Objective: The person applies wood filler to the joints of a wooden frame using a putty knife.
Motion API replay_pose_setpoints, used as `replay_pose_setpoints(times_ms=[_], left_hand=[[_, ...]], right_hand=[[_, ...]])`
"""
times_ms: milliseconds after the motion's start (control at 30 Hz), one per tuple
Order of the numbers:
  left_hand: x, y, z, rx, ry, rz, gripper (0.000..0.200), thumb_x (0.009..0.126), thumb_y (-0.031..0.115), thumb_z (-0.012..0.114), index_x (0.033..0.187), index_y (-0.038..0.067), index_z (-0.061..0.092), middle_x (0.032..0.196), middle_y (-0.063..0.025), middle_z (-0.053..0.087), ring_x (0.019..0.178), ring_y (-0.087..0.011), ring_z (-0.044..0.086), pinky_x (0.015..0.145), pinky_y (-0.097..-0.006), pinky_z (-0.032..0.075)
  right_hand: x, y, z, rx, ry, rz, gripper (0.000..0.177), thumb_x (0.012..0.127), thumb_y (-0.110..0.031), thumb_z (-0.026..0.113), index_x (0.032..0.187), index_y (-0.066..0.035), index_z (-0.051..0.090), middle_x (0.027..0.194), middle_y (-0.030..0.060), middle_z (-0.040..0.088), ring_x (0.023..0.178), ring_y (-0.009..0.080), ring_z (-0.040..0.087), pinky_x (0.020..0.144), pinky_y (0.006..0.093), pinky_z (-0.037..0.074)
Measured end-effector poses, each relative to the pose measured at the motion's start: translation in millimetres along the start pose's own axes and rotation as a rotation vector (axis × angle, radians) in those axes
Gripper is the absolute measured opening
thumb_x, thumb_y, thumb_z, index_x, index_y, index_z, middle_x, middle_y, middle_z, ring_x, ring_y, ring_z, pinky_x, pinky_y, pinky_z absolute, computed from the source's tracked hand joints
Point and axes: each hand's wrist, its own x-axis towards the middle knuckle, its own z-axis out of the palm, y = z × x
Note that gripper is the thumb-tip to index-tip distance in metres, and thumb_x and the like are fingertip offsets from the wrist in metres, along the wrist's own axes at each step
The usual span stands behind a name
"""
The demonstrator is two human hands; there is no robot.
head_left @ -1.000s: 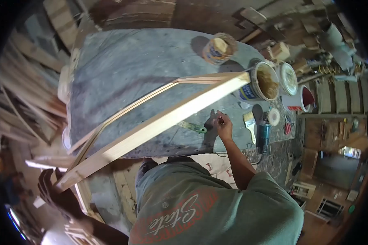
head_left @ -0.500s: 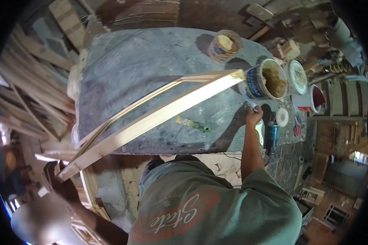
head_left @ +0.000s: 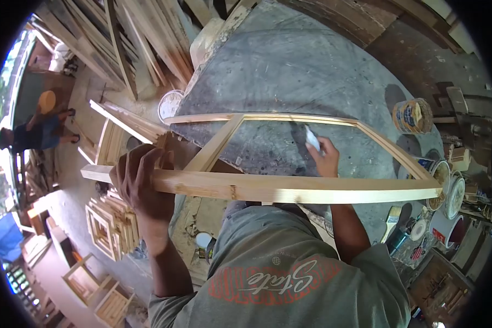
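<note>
A pale wooden frame [head_left: 257, 185] is held tilted above the grey worktable [head_left: 322, 71]. My left hand [head_left: 139, 177] wraps its fingers round the long near rail, close to the left end. Behind that rail, my right hand [head_left: 327, 157] shows through the frame's opening. It pinches a small whitish piece [head_left: 312, 138], which looks thin; its exact kind I cannot make out. The rail hides part of my right forearm. Brownish marks dot the rail's near face.
A tub [head_left: 413, 116] of tan paste stands at the table's right. Further right are open buckets [head_left: 438, 183], a paintbrush [head_left: 391, 221] and a blue bottle [head_left: 399, 240]. Boards [head_left: 153, 38] lean at upper left. Small frames [head_left: 113, 227] are stacked at lower left. Another person [head_left: 35, 134] is far left.
My view has swung left. The frame has turned nearly level across in front of me. My right hand has moved from beside the bucket to inside the frame's opening, with the whitish piece now plain.
</note>
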Motion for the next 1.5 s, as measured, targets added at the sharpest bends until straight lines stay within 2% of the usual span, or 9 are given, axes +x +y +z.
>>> replay_pose_setpoints(times_ms=[200,233,433,533,733,833,1033,1133,1500], left_hand=[[0,-3,3,-0.006,0.005,-0.018,0.021,0.078,0.018,0.08,0.095,0.015,0.068,0.097,-0.002,0.067,0.093,-0.0244,0.062,0.087,-0.0387,0.041],[0,-4,3,-0.007,0.006,-0.016,0.021,0.078,0.019,0.08,0.095,0.015,0.068,0.097,-0.0019,0.067,0.093,-0.0243,0.062,0.088,-0.0386,0.041],[1,-4,3,-0.005,0.008,-0.019,0.022,0.076,0.018,0.081,0.095,0.015,0.068,0.096,-0.0015,0.067,0.093,-0.0238,0.062,0.088,-0.0378,0.041],[0,-5,3,-0.008,0.009,-0.018,0.022,0.076,0.017,0.081,0.094,0.014,0.069,0.096,-0.0013,0.068,0.092,-0.0236,0.062,0.088,-0.0375,0.041],[-1,-5,5,0.004,0.006,-0.025,0.021,0.076,0.017,0.081,0.093,0.014,0.069,0.096,-0.0011,0.068,0.092,-0.0231,0.062,0.088,-0.0369,0.041],[-1,-4,5,-0.005,0.007,-0.029,0.021,0.076,0.017,0.081,0.093,0.014,0.069,0.096,-0.001,0.068,0.092,-0.0228,0.062,0.088,-0.0366,0.041],[-1,-5,5,-0.012,0.029,-0.012,0.021,0.076,0.017,0.081,0.093,0.014,0.068,0.096,-0.0007,0.068,0.092,-0.0227,0.062,0.088,-0.0362,0.041],[-1,-5,5,-0.012,0.032,-0.011,0.021,0.076,0.017,0.081,0.093,0.014,0.068,0.096,-0.0007,0.068,0.092,-0.0229,0.062,0.088,-0.0361,0.041],[-2,-5,5,-0.015,0.036,-0.003,0.021,0.076,0.018,0.08,0.093,0.014,0.068,0.095,-0.0009,0.068,0.091,-0.0233,0.062,0.087,-0.0364,0.042]], right_hand=[[63,-16,34,0.017,-0.166,0.036,0.023,0.087,-0.014,0.078,0.104,-0.001,0.07,0.084,0.0008,0.066,0.076,0.0055,0.055,0.069,0.0224,0.045],[70,-9,34,-0.106,-0.135,-0.003,0.024,0.085,-0.023,0.079,0.1,-0.006,0.073,0.082,0.003,0.069,0.072,0.0089,0.057,0.064,0.0256,0.046],[82,-7,34,-0.2,-0.21,-0.086,0.024,0.084,-0.025,0.079,0.097,-0.007,0.072,0.081,0.006,0.069,0.071,0.0158,0.062,0.066,0.0293,0.049],[84,-8,37,-0.217,-0.198,-0.116,0.021,0.086,-0.021,0.079,0.097,-0.005,0.072,0.079,0.0007,0.066,0.071,0.0084,0.055,0.065,0.0254,0.045],[84,-12,38,-0.236,-0.205,-0.12,0.022,0.086,-0.023,0.078,0.097,-0.005,0.072,0.078,0.0018,0.067,0.07,0.0099,0.056,0.065,0.026,0.045],[84,-15,37,-0.274,-0.219,-0.047,0.025,0.085,-0.027,0.078,0.096,-0.006,0.072,0.082,0.0075,0.069,0.072,0.0183,0.064,0.067,0.0313,0.049],[84,-17,38,-0.255,-0.21,-0.094,0.024,0.086,-0.028,0.077,0.096,-0.007,0.073,0.081,0.0072,0.069,0.072,0.0194,0.064,0.067,0.0313,0.049],[83,-17,39,-0.229,-0.212,-0.083,0.024,0.087,-0.026,0.078,0.098,-0.006,0.073,0.078,0.0021,0.067,0.07,0.0103,0.056,0.065,0.0265,0.045],[81,-13,41,-0.257,-0.211,-0.067,0.026,0.087,-0.028,0.077,0.1,-0.005,0.073,0.082,0.0041,0.068,0.075,0.0134,0.061,0.07,0.0276,0.047]])
